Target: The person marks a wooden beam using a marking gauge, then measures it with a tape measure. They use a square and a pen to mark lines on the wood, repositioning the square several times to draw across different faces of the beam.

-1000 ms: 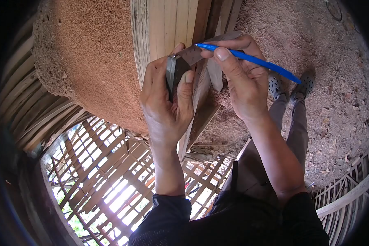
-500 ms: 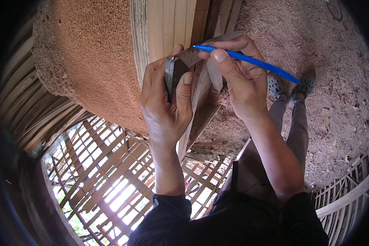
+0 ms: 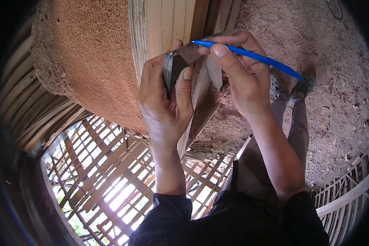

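Note:
My left hand [image 3: 164, 100] is closed around a dark grey, angular block [image 3: 176, 71], with the thumb pressed on its near face. From the block's upper end a flat grey-brown strip [image 3: 189, 53] with small dark marks runs up to the right. My right hand [image 3: 244, 80] pinches a blue pen [image 3: 254, 55] between thumb and fingers. Its fingers also lie along the strip's far part, hiding some of it. The pen's tip points left and overlaps the strip's upper edge in this view.
Long wooden boards [image 3: 164, 24] stand just beyond my hands. A broad heap of reddish-brown sawdust [image 3: 94, 53] lies at left, with bent slats beside it. Below is a slatted lattice [image 3: 110, 176] letting in light. Shavings cover the ground [image 3: 336, 123] around my feet [image 3: 305, 84].
Both hands have shifted slightly up, carrying the block, strip and pen. The pen tip now sits a little higher and further left. Both grips are unchanged.

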